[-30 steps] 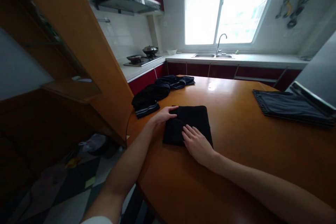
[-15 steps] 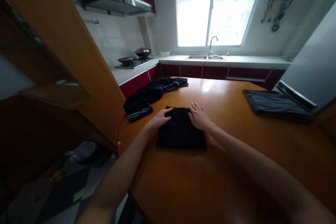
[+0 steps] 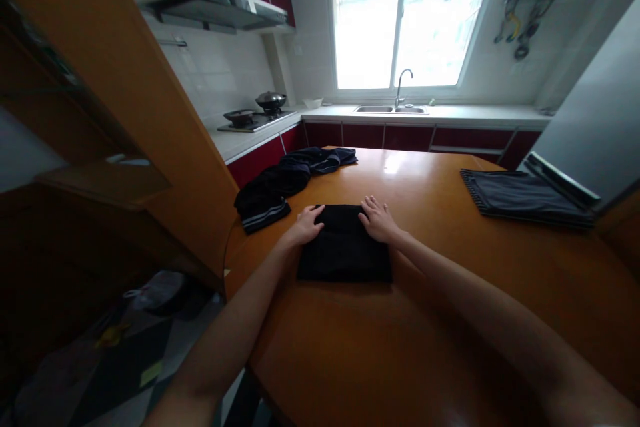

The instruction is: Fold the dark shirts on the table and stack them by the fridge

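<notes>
A folded black cloth (image 3: 345, 252) lies flat on the orange wooden table (image 3: 450, 280). My left hand (image 3: 306, 224) rests on the cloth's far left corner, fingers flat and slightly apart. My right hand (image 3: 378, 219) rests on its far right corner, fingers spread. Neither hand grips anything.
A heap of dark clothes (image 3: 285, 183) lies at the table's far left edge. A folded dark grey garment (image 3: 523, 196) lies at the right, beside a laptop-like edge (image 3: 560, 179). Behind are the counter, sink (image 3: 387, 109) and stove (image 3: 253, 119). A wooden cabinet (image 3: 125, 93) stands left.
My right hand moved from the cloth's near edge up to its far right corner. My left hand stayed at the far left corner. The view shifted slightly.
</notes>
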`<state>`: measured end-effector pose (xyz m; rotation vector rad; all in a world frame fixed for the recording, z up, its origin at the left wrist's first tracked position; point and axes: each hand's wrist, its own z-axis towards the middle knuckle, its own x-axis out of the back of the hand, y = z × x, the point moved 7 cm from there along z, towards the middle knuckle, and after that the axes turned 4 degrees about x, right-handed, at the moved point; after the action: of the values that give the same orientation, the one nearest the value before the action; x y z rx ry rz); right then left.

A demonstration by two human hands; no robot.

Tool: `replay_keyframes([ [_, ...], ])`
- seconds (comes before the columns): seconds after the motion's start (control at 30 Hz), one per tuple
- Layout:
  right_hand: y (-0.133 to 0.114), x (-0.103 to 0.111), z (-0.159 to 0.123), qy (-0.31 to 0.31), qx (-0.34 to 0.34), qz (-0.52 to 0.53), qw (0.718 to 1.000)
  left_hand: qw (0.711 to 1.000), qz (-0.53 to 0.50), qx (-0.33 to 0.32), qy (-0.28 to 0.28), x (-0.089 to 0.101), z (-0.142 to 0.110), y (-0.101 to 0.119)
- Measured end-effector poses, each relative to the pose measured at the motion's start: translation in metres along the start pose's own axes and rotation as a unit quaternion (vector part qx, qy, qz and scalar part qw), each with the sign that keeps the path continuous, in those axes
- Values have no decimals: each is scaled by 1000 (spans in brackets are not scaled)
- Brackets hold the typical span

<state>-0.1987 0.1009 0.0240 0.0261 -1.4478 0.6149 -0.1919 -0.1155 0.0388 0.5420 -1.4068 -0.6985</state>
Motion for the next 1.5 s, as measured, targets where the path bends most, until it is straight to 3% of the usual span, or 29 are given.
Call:
replay_keyframes([
  [0.1,-17,15,-16,67,2,-7,998,991,95,-69,65,-8,-16,29],
  [0.2,-48,8,-45,87,67,-41,993,982,93,-164,-6,-43,-33,55],
  [0.27,-62,-6,-63,74,96,-54,991,975,104,-186,-60,-66,-41,57],
  [0.33,-66,-18,-74,57,101,-61,991,971,120,-191,-80,-78,-43,51],
  [0.5,-61,-21,-76,48,102,-54,992,969,117,-206,-67,-76,-46,47],
  [0.7,-33,10,-48,100,61,-10,993,968,137,-199,-73,-85,-73,67],
  [0.83,-3,-2,-18,28,71,26,997,964,146,-198,-97,-101,-84,66],
  [0.9,12,-5,-4,33,71,107,991,963,157,-196,-101,-103,-84,64],
  [1.03,46,3,21,80,20,296,951,956,179,-214,-86,-94,-94,71],
  [1.2,68,4,36,-5,45,376,925,905,236,-329,-126,-93,-121,91],
  [1.37,74,2,36,-67,89,427,897,875,291,-366,-122,-97,-123,94],
  [1.5,72,-1,43,-91,98,428,894,868,275,-392,-130,-100,-131,102],
])
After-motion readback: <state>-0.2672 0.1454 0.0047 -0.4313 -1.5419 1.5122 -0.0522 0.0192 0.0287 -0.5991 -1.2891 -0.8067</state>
